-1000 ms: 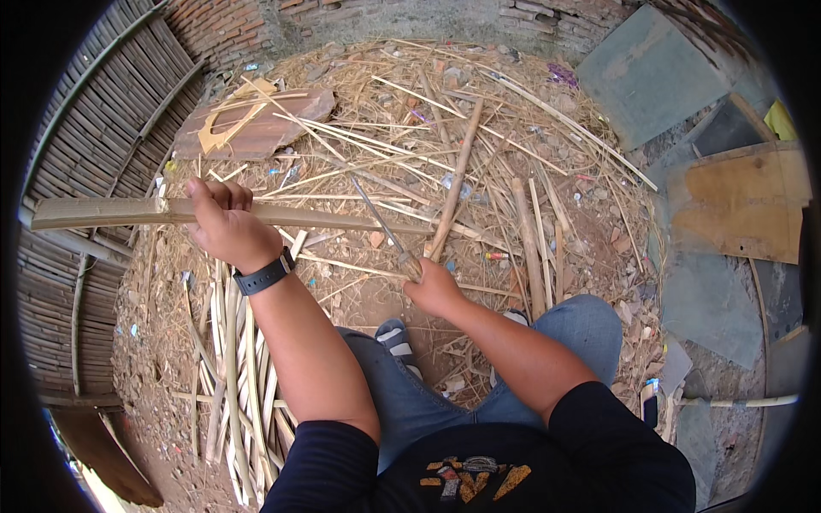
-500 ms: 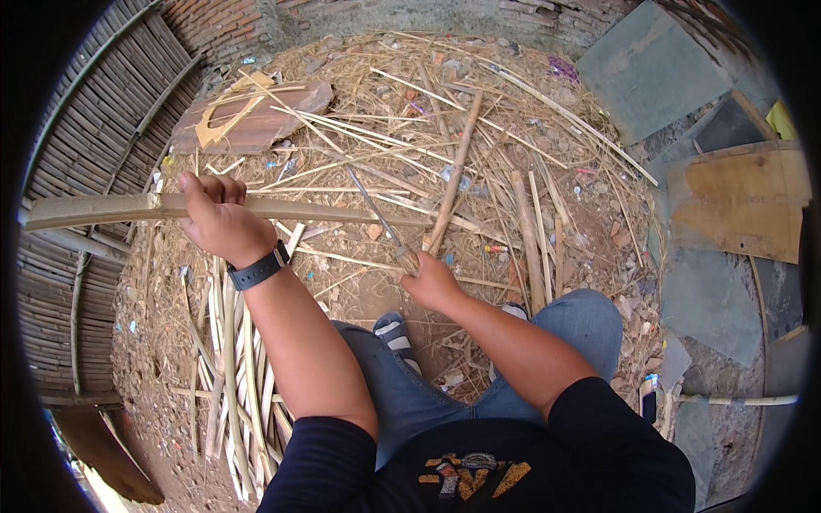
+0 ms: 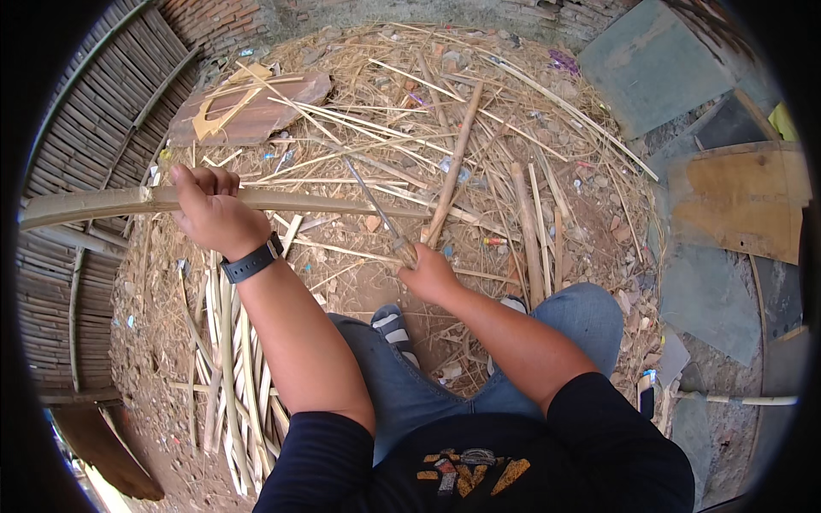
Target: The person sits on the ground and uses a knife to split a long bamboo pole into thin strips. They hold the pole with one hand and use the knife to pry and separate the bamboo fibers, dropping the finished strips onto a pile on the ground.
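My left hand, with a dark watch on its wrist, is closed around a long split bamboo piece. The bamboo lies roughly crosswise, from the far left rim to a brown wooden stick near the middle. My right hand grips the wooden handle of a long knife. Its narrow blade points away and to the left, crossing over the bamboo in this view. Whether the blade touches the bamboo, I cannot tell.
Split bamboo strips are heaped by my left leg. Sticks and shavings litter the dirt ahead, near a reddish-brown sheet. A bamboo-slat wall stands left, a brick wall behind, and grey panels lean at right.
My left hand has shifted slightly up and to the left. The knife has swung a little to the left and away, while my right hand stays about where it was.
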A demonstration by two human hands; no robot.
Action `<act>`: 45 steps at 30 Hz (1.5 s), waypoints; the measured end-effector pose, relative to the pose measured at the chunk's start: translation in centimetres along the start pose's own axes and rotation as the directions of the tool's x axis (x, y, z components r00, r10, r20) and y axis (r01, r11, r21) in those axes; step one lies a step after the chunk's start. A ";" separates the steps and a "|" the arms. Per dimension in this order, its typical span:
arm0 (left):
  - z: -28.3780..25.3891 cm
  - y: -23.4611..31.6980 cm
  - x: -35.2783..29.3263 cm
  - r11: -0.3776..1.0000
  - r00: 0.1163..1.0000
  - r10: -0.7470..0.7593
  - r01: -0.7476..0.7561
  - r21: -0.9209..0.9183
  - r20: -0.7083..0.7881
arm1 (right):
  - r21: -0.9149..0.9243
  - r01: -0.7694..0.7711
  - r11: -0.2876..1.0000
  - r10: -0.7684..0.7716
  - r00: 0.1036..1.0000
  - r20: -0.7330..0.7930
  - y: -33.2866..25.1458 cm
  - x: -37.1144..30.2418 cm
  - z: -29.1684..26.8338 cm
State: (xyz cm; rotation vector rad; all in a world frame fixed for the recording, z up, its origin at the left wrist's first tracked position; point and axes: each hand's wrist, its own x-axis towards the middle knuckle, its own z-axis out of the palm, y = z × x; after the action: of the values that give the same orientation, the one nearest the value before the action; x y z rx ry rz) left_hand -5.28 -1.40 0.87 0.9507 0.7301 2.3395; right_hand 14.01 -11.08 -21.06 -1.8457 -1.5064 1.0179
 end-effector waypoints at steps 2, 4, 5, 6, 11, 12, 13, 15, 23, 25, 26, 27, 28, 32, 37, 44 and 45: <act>-0.1 -0.1 0.2 1.000 1.000 -0.001 0.001 -0.001 -0.009 | -0.004 -0.007 1.000 0.007 1.000 0.004 -0.1 -0.1 0.0; -0.2 -0.1 0.2 1.000 1.000 -0.006 0.006 -0.005 -0.008 | -0.002 0.007 1.000 -0.007 1.000 -0.006 0.1 0.0 0.1; -0.2 -0.1 0.2 1.000 1.000 -0.009 0.009 -0.008 -0.003 | -0.002 0.014 1.000 -0.014 1.000 -0.011 0.2 0.0 0.1; -0.2 0.0 0.2 1.000 1.000 -0.013 0.013 -0.011 0.002 | 0.001 0.010 1.000 -0.010 1.000 -0.008 0.2 0.0 0.1; -0.4 -0.2 0.4 1.000 1.000 -0.012 0.012 -0.015 -0.008 | -0.011 0.016 1.000 -0.017 1.000 -0.008 0.2 0.1 0.2; -0.4 -0.3 0.4 1.000 1.000 -0.013 0.013 -0.018 -0.008 | -0.019 0.012 1.000 -0.012 1.000 -0.007 0.1 0.0 0.1; -0.4 -0.2 0.4 1.000 1.000 -0.013 0.013 -0.016 -0.004 | -0.028 0.008 1.000 -0.008 1.000 -0.006 -0.1 0.0 0.0; -0.4 -0.1 0.3 1.000 1.000 -0.013 0.013 -0.013 0.002 | -0.056 -0.003 0.998 0.003 1.000 0.004 -0.7 -0.2 -0.6; -0.4 -0.1 0.4 1.000 1.000 -0.011 0.011 -0.014 -0.014 | -0.055 0.032 0.998 -0.030 0.999 0.038 -1.4 -0.4 -1.7; -0.4 0.0 0.4 1.000 1.000 -0.013 0.013 -0.008 -0.018 | -0.022 0.042 0.999 -0.042 0.999 0.021 -0.6 -0.3 -1.5; -0.3 0.0 0.3 1.000 1.000 -0.014 0.013 -0.005 -0.020 | -0.004 0.048 0.999 -0.048 0.999 0.012 0.0 -0.2 -1.3; -0.2 0.0 0.1 1.000 1.000 -0.014 0.014 -0.001 -0.023 | -0.025 0.038 0.999 -0.038 0.999 -0.001 0.7 -0.1 -1.0; -0.1 0.0 0.1 1.000 1.000 -0.011 0.012 0.012 -0.023 | -0.042 0.031 0.999 -0.032 0.999 -0.010 0.9 -0.1 -0.7; -0.1 0.2 0.0 0.999 1.000 -0.013 0.014 0.038 -0.022 | -0.025 0.115 0.993 -0.116 0.993 -0.012 -0.3 -0.3 -1.0; 0.0 0.1 -0.2 1.000 1.000 0.000 0.000 0.021 -0.004 | -0.086 0.048 0.995 -0.049 0.999 -0.016 1.3 -0.1 -0.6; 0.0 0.0 0.1 1.000 0.999 -0.032 0.032 -0.001 -0.019 | -0.053 0.152 0.987 -0.151 0.988 0.028 -3.3 -1.2 -2.0; 0.2 0.0 -0.1 0.999 1.000 -0.031 0.031 -0.011 -0.004 | -0.057 0.153 0.987 -0.154 0.988 0.002 -2.5 -1.0 -1.9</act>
State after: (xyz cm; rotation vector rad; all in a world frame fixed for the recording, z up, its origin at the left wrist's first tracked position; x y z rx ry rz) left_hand -5.06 -1.46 0.95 0.9245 0.7277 2.3170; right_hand 14.10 -11.40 -17.80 -1.7372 -1.6637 0.9088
